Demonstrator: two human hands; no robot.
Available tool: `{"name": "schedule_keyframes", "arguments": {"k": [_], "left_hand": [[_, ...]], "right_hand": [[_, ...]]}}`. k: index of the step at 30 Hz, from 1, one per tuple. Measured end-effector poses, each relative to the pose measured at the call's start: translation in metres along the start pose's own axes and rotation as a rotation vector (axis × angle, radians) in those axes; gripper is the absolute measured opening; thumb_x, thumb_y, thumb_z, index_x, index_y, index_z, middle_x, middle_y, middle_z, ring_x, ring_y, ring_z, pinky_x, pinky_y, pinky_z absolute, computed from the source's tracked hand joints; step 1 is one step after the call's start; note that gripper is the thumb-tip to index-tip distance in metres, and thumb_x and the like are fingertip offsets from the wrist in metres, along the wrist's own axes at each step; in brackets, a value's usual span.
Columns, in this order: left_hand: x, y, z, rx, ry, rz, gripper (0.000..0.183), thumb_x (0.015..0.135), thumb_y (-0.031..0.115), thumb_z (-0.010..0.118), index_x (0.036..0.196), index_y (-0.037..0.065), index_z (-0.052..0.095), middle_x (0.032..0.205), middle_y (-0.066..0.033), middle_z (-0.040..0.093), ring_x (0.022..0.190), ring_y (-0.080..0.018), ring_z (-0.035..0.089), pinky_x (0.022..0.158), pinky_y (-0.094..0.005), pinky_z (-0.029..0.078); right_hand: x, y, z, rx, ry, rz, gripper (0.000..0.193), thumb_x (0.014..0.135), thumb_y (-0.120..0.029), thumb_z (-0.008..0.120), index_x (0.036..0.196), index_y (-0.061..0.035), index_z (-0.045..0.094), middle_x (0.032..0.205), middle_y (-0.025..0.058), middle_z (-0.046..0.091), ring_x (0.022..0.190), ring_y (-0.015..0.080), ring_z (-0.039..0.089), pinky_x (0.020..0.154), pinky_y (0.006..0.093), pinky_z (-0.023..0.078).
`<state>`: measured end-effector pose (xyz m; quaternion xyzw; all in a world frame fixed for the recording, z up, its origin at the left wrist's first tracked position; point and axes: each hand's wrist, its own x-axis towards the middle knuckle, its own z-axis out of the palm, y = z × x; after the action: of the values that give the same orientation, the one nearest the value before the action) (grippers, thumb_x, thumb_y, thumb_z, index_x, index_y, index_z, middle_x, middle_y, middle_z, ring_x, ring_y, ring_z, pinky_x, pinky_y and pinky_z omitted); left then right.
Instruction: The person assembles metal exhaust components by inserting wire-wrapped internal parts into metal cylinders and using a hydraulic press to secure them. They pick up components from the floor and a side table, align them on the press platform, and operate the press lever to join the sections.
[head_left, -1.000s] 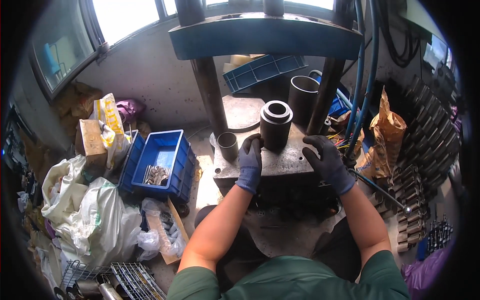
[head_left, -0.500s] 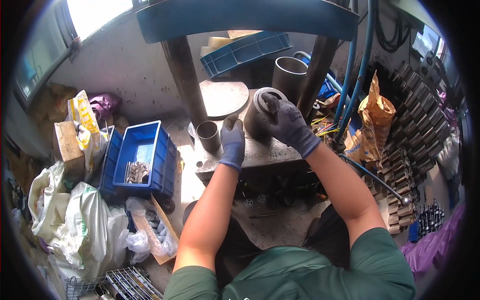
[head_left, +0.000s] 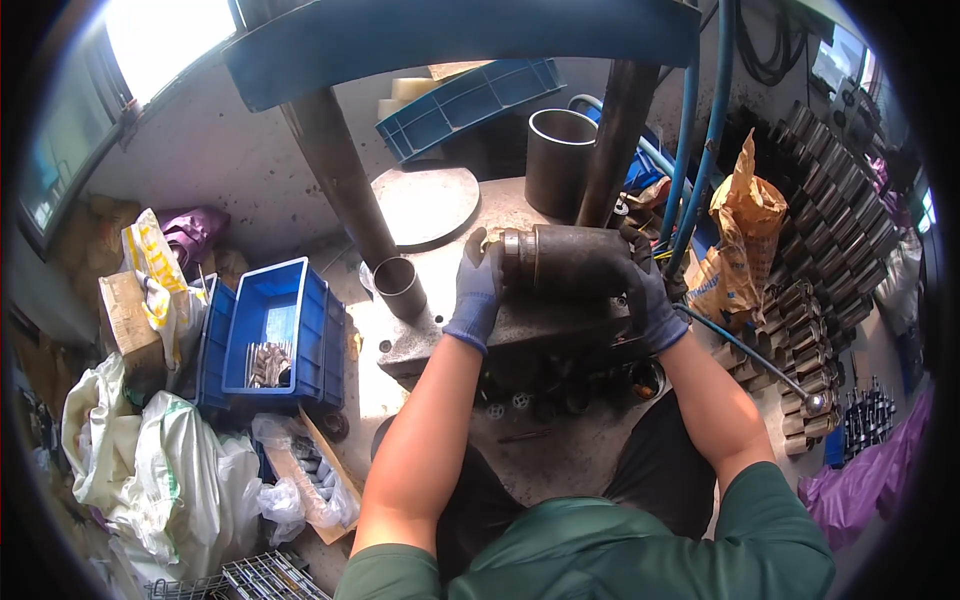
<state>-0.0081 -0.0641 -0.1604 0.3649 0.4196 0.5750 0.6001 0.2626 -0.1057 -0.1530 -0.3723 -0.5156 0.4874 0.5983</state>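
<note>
Head view: dark metal cylinder (head_left: 572,262) sideways, left end narrower, ringed; my left fingers (head_left: 477,262) and, seemingly, right fingers (head_left: 637,243) clamp its ends.

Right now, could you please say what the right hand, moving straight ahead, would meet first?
Past the held cylinder, the right hand would probably meet the dark right post; depth is unclear.

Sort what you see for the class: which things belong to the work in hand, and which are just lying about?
Work in hand:
dark metal cylinder, on its side between the gloved left hand and right hand
metal block beneath

Apparently just lying about:
blue bin holding metal parts
white sacks
brown paper bag
purple plastic
</note>
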Motion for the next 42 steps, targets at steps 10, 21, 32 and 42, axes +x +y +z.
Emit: {"name": "schedule_keyframes", "arguments": {"k": [10,21,32,42], "left_hand": [[-0.026,0.002,0.008,0.019,0.045,0.08,0.059,0.097,-0.001,0.064,0.151,0.001,0.041,0.088,-0.008,0.069,0.071,-0.0107,0.063,0.061,-0.0233,0.052],[-0.099,0.01,-0.026,0.143,0.323,0.227,0.05,0.099,0.004,0.068,0.144,0.0,0.045,0.111,-0.0133,0.067,0.094,-0.016,0.066,0.082,-0.0296,0.056],[-0.118,0.033,-0.127,0.045,0.58,0.282,0.038,0.098,0.012,0.058,0.133,0.002,0.051,0.12,-0.0126,0.059,0.107,-0.0226,0.061,0.096,-0.0335,0.052],[-0.125,0.033,-0.114,0.169,0.605,0.398,0.037,0.104,0.021,0.052,0.134,-0.001,0.05,0.126,-0.0129,0.056,0.114,-0.0214,0.054,0.106,-0.0328,0.041]], "right_hand": [[-0.013,0.02,-0.005,-0.1,0.012,-0.139,0.073,0.094,-0.012,0.065,0.157,-0.0012,0.03,0.136,0.0126,0.06,0.119,0.0178,0.061,0.104,0.0326,0.051],[-0.015,-0.027,-0.003,0.0,0.05,0.364,0.045,0.092,-0.017,0.076,0.131,-0.0013,0.061,0.12,0.0084,0.07,0.106,0.0167,0.066,0.094,0.0316,0.055],[-0.012,-0.019,0.02,-0.033,0.019,0.309,0.037,0.089,-0.019,0.082,0.119,-0.0022,0.068,0.109,0.0064,0.075,0.096,0.0154,0.071,0.09,0.0322,0.059],[0.028,-0.027,0.115,-1.08,-0.111,-0.875,0.053,0.083,-0.003,0.072,0.135,-0.0054,0.062,0.133,0.0169,0.066,0.128,0.0364,0.06,0.108,0.0467,0.047]]}}
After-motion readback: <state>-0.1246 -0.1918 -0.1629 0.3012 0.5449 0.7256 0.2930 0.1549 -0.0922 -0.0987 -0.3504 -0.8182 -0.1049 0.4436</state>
